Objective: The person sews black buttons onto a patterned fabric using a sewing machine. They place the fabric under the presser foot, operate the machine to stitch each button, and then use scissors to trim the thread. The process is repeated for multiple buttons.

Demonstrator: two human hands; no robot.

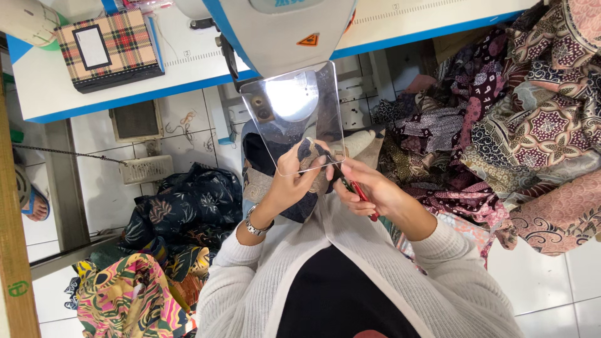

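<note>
My left hand (293, 178) pinches a dark patterned piece of cloth (294, 200) just under the clear plastic guard (294, 116) of a sewing machine (282, 31). A silver watch sits on that wrist. My right hand (369, 188) grips small red-handled snips (360, 191), their dark tips pointing at the cloth right beside my left fingers. Both hands meet at the cloth in front of my white cardigan.
A heap of patterned fabrics (519, 119) rises at the right. Dark floral and bright multicoloured cloths (169, 219) lie on the tiled floor at the left. A plaid box (109, 47) rests on the white, blue-edged table (188, 69). A sandalled foot (28, 197) shows at far left.
</note>
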